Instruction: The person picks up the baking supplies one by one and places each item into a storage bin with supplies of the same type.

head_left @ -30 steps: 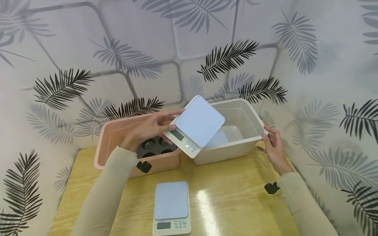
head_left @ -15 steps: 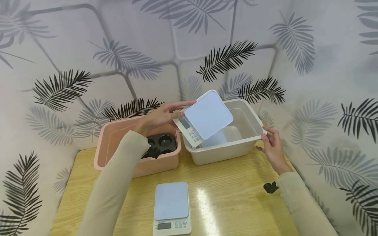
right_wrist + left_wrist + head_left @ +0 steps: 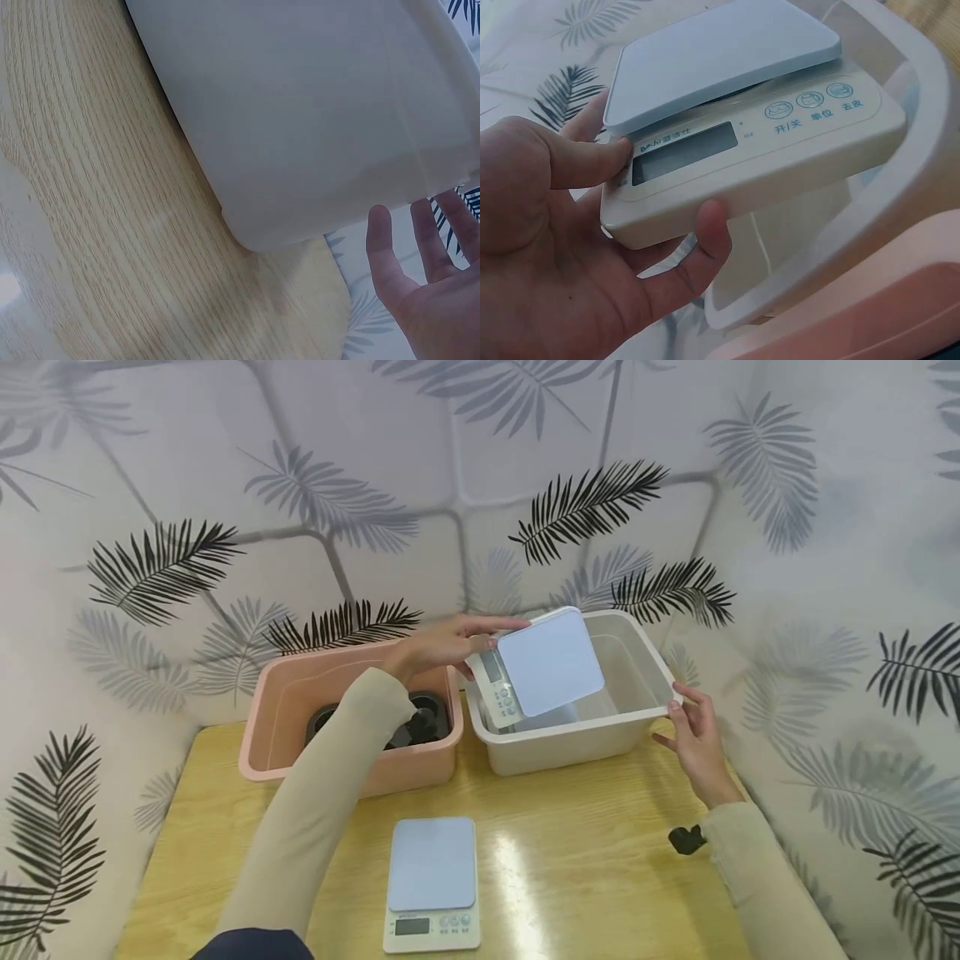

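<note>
My left hand grips a white digital kitchen scale by its display end, thumb on top beside the screen. The scale is tilted and overlaps the left part of the white bin in the head view. In the left wrist view its blue-white weighing plate and round buttons show, with fingers under the body. My right hand pinches the right front corner of the white bin's rim. A second kitchen scale lies flat on the table in front, display end toward me.
Left of the white bin stands a pink bin with a dark muffin pan inside, partly behind my left sleeve. Both bins sit on the wooden table, near the leaf-patterned cloth behind.
My left hand has carried the scale rightward, from between the two bins to over the white bin, and turned it more upright in view. The right hand stays at the rim.
</note>
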